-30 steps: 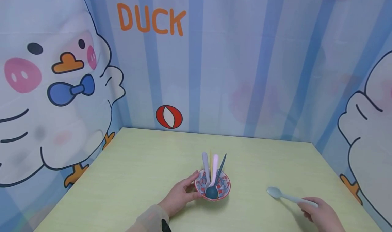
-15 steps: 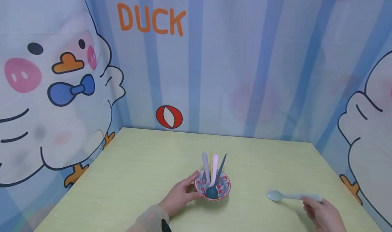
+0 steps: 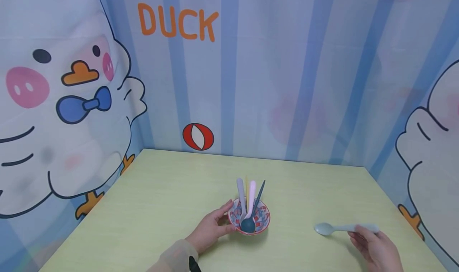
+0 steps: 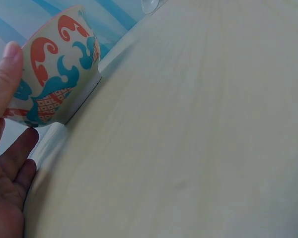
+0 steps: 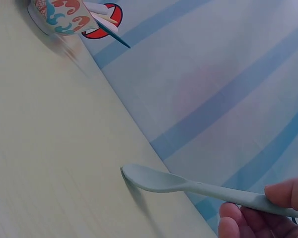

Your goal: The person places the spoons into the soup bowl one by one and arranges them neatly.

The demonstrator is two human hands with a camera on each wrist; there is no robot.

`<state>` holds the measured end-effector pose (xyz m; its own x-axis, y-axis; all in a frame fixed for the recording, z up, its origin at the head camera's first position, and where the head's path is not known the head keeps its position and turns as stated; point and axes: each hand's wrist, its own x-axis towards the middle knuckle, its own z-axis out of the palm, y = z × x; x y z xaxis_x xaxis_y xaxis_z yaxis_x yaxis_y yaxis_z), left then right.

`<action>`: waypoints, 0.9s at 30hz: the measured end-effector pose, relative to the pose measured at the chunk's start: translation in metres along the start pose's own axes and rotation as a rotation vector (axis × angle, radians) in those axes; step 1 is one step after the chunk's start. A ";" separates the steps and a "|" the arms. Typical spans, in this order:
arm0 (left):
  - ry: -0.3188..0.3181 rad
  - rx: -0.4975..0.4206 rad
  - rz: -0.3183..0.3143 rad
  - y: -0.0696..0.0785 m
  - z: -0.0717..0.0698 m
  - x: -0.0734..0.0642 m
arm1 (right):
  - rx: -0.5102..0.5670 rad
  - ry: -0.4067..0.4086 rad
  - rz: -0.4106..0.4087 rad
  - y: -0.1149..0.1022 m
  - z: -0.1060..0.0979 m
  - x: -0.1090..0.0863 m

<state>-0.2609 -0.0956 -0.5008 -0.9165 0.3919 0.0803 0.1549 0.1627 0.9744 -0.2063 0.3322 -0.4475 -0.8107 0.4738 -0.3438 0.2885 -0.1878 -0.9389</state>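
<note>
My left hand [image 3: 209, 230] grips the left side of a small red-rimmed bowl [image 3: 264, 218], its thumb at the near edge. Red and blue patterns cover the bowl's outside in the left wrist view. Inside lean a dark teal spoon [image 3: 248, 225], a lavender-handled utensil [image 3: 240, 189], a pink one [image 3: 252, 190] and a thin yellow one [image 3: 247, 186]; their lower ends partly overlap. Off to the right, my right hand [image 3: 378, 248] pinches a pale blue-green spoon [image 3: 324, 229] by its handle. The spoon's head points left toward the bowl, its tip close over the table in the right wrist view.
Both hands work over a pale yellow-green table [image 3: 172, 188]. A striped blue curtain [image 3: 265, 84] with printed ducks hangs behind the table's far edge and along both sides.
The pale spoon has turned from slanting to nearly level across the head view, and my right hand has shifted slightly with it. The bowl and my left hand stay in place.
</note>
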 end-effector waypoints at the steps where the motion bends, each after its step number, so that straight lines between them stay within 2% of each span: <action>1: -0.001 0.003 0.003 0.000 0.000 0.000 | 0.012 -0.009 -0.003 0.000 0.000 0.001; 6: 0.001 0.024 0.008 0.001 0.000 0.000 | 0.075 -0.033 0.004 -0.002 -0.001 0.004; 18: -0.004 0.005 0.008 0.001 0.001 -0.001 | 0.148 -0.010 0.027 -0.013 0.010 0.002; 27: 0.002 0.023 -0.016 0.002 0.000 0.000 | 0.205 -0.108 -0.010 -0.026 0.025 -0.006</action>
<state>-0.2605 -0.0955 -0.4988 -0.9199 0.3868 0.0649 0.1482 0.1896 0.9706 -0.2214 0.3129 -0.4202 -0.8660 0.3835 -0.3209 0.1799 -0.3599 -0.9155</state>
